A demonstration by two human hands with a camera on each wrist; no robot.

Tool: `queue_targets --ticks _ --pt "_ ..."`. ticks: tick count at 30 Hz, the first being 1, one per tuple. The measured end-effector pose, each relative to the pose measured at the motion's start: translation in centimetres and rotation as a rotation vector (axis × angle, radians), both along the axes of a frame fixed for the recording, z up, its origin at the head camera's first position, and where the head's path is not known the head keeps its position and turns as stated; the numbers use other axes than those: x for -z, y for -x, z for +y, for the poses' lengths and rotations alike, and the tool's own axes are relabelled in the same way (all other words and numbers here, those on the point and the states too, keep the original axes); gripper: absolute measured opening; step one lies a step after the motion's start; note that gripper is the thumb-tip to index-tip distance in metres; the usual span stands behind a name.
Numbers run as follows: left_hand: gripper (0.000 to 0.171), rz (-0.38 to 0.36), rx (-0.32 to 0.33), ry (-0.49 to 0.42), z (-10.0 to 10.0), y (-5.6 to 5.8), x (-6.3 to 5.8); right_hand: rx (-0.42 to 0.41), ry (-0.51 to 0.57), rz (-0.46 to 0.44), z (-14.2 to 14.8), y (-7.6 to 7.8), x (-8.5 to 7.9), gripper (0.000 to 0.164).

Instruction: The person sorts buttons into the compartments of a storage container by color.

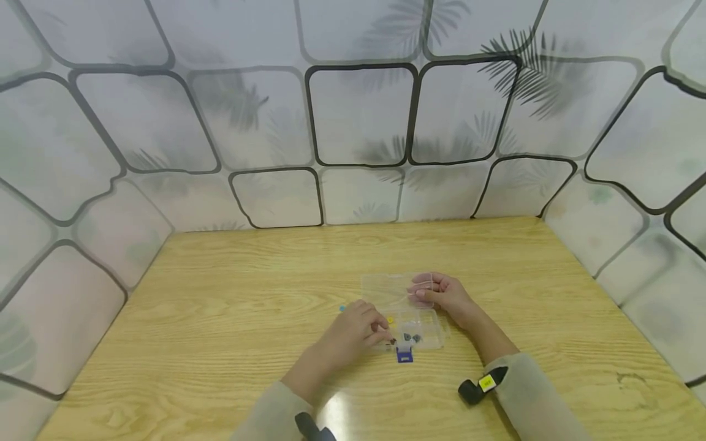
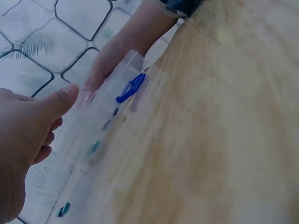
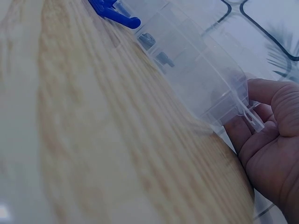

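A clear plastic compartment box (image 1: 427, 321) lies on the table, its transparent lid (image 1: 386, 288) raised at the back. My right hand (image 1: 449, 300) grips the lid by its right side, thumb and fingers around the edge. Over the box's left compartments is my left hand (image 1: 355, 327), fingertips right by a small dark piece (image 1: 393, 341); I cannot tell whether they pinch it. Dark grey pieces (image 1: 412, 337) lie in a front compartment, and a yellow piece (image 1: 390, 320) sits farther back. A blue latch (image 1: 405, 354) hangs at the front edge.
A small blue piece (image 1: 342, 308) lies on the wooden table (image 1: 248, 288) just left of the box. Patterned fabric walls (image 1: 358, 116) stand behind the table and along both sides. Dark wrist straps (image 1: 478, 387) are worn on both sleeves.
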State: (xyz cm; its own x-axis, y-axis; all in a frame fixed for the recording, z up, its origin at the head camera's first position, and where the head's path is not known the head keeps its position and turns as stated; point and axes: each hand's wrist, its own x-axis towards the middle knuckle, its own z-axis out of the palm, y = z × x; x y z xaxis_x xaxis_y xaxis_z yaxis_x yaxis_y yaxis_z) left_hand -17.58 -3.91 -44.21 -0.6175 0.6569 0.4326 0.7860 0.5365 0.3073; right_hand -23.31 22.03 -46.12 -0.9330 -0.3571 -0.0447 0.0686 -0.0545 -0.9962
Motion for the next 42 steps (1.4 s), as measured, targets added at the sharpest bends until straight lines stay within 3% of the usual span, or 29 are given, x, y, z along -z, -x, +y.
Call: queue_targets --ticks 3,8,21,29,36,42 --pt "0.017 -0.025 -0.021 -0.027 -0.6 0.3 -0.2 0.001 -0.005 0.001 0.0 0.0 0.1 0.045" --pt "0.014 0.065 -0.024 -0.089 -1.9 1.2 -0.3 -0.003 -0.012 -0.003 -0.1 0.1 0.3 0.046" --pt "0.013 0.090 -0.115 -0.173 -4.9 2.4 -1.1 -0.002 -0.009 -0.012 -0.1 0.0 0.0 0.047" --pt "0.009 -0.057 -0.186 -0.145 -6.1 2.9 -0.8 0.009 -0.015 -0.019 0.0 0.1 0.0 0.046" --pt "0.011 -0.066 -0.174 -0.131 -6.6 3.2 -0.2 0.005 -0.013 -0.011 0.0 0.1 0.1 0.044" --pt "0.006 -0.241 -0.217 -0.073 -6.6 3.4 0.2 0.008 -0.013 -0.010 0.0 0.1 0.1 0.043"
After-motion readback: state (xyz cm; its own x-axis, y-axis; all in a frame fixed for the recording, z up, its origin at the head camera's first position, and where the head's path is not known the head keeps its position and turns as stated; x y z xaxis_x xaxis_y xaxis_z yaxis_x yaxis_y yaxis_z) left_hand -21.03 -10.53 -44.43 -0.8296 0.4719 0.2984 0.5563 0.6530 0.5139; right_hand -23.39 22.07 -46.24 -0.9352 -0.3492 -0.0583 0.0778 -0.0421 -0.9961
